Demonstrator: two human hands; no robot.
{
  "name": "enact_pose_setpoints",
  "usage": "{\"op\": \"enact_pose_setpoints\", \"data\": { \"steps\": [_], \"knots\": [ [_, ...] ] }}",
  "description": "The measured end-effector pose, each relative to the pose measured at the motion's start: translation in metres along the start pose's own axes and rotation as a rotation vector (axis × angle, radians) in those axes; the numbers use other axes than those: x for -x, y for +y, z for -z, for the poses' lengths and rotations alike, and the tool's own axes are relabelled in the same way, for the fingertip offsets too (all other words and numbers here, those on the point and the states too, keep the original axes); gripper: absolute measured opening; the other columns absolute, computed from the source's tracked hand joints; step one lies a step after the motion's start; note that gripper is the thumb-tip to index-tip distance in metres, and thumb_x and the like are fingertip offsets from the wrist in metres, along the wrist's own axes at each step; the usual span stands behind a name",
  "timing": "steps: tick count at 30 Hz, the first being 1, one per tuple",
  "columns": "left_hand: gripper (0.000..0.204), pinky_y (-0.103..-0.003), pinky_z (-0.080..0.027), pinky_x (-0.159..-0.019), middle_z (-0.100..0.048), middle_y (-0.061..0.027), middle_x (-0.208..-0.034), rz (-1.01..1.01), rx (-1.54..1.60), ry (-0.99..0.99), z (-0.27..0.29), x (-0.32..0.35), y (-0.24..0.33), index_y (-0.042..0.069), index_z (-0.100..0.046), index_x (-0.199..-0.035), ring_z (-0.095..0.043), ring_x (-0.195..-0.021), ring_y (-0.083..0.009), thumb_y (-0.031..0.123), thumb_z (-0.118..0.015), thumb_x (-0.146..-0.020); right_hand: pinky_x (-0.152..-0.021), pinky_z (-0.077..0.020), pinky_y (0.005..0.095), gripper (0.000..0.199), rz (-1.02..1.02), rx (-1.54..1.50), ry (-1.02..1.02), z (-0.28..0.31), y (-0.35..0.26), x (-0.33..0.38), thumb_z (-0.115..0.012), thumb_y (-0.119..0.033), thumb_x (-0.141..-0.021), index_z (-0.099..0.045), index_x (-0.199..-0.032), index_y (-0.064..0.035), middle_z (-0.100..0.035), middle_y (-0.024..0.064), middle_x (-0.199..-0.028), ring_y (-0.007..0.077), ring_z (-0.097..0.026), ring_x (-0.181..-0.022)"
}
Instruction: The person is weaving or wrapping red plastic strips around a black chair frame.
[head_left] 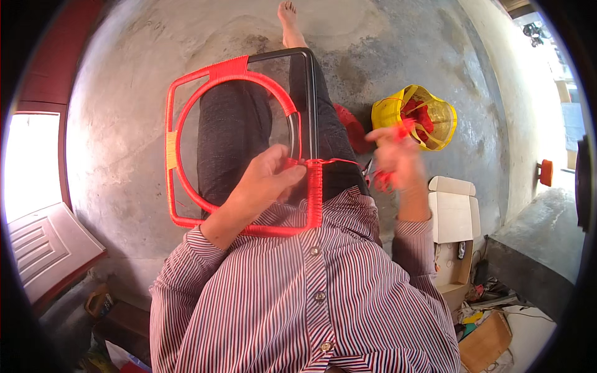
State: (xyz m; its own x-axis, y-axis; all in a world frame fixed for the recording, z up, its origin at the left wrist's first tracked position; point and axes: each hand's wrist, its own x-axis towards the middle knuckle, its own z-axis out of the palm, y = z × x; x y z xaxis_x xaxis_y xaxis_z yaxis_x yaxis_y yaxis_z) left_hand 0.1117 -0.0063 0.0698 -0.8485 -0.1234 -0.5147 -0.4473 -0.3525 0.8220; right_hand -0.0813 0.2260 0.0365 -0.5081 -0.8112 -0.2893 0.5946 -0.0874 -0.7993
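Note:
A rounded square frame (314,99) with an inner ring (178,133) lies across my lap. Red cord wrapping covers much of both; the far right corner and part of the ring are bare black, and a yellow band (171,150) marks the left side. My left hand (273,177) pinches the frame's right side, where the red wrapping ends beside the ring. From there a loose red cord (339,160) runs toward my right hand (398,158), which is raised off the frame and smeared by motion. Red cord shows around its fingers. Beneath it, a looped red thing (382,181) is partly hidden.
A yellow bag (448,118) with red material inside stands on the concrete floor, right of my legs. Near it sits a blurred red heap (353,127). An opened white carton (454,211) and scattered odds and ends lie by my right elbow. An orange-red object (545,173) stands farther right.

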Motion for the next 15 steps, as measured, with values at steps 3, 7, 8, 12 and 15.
{"op": "enact_pose_setpoints", "data": {
  "steps": [3,7,8,12,15],
  "knots": [
    [0.018,-0.016,-0.036,-0.04,-0.052,0.0019,-0.063,0.051,-0.11,0.082,-0.005,-0.005,0.004,0.005,-0.052,-0.087,-0.045,-0.046,-0.0025,0.02,-0.061,-0.093,-0.049,-0.0325,0.0214,0.023,-0.249,0.45,0.028,-0.065,0.024,-0.003,-0.059,-0.024,-0.093,-0.066,-0.098,-0.0025,-0.048,-0.0078,-0.066,0.0036,-0.041,-0.055],
    [0.019,-0.016,-0.035,-0.038,-0.05,0.0023,-0.059,0.033,-0.141,0.1,-0.009,-0.004,0.005,0.007,-0.052,-0.085,-0.043,-0.042,-0.0026,0.022,-0.06,-0.094,-0.05,-0.0348,0.0225,0.02,-0.29,0.43,-0.019,-0.058,0.021,-0.009,-0.062,-0.025,-0.091,-0.065,-0.091,-0.0051,-0.051,-0.0062,-0.068,0.0042,-0.042,-0.055],
    [0.019,-0.016,-0.034,-0.037,-0.049,0.0025,-0.059,0.039,-0.119,0.105,-0.009,-0.003,0.006,0.007,-0.052,-0.084,-0.043,-0.042,-0.0024,0.021,-0.06,-0.094,-0.05,-0.0353,0.0224,0.019,-0.209,0.462,0.098,-0.05,0.016,-0.01,-0.063,-0.025,-0.09,-0.064,-0.088,-0.0062,-0.052,-0.0056,-0.069,0.0045,-0.043,-0.055],
    [0.018,-0.016,-0.035,-0.037,-0.05,0.0026,-0.057,0.039,-0.042,0.106,-0.008,-0.002,0.005,0.007,-0.054,-0.085,-0.043,-0.041,-0.0023,0.021,-0.06,-0.094,-0.043,-0.0233,0.0223,0.019,0.162,0.058,0.328,-0.005,-0.02,-0.009,-0.062,-0.02,-0.089,-0.053,-0.075,-0.0107,-0.04,-0.0068,-0.061,0.0032,-0.031,-0.047],
    [0.017,-0.016,-0.037,-0.037,-0.052,0.0018,-0.056,0.083,0.122,0.047,-0.007,-0.003,0.01,0.006,-0.056,-0.085,-0.045,-0.041,-0.003,0.021,-0.061,-0.093,-0.042,-0.0222,0.0225,0.018,0.158,0.112,0.329,0.0,-0.013,0.007,-0.06,-0.016,-0.089,-0.052,-0.074,-0.0109,-0.035,-0.0074,-0.058,0.0034,-0.028,-0.045]
  ]
}}
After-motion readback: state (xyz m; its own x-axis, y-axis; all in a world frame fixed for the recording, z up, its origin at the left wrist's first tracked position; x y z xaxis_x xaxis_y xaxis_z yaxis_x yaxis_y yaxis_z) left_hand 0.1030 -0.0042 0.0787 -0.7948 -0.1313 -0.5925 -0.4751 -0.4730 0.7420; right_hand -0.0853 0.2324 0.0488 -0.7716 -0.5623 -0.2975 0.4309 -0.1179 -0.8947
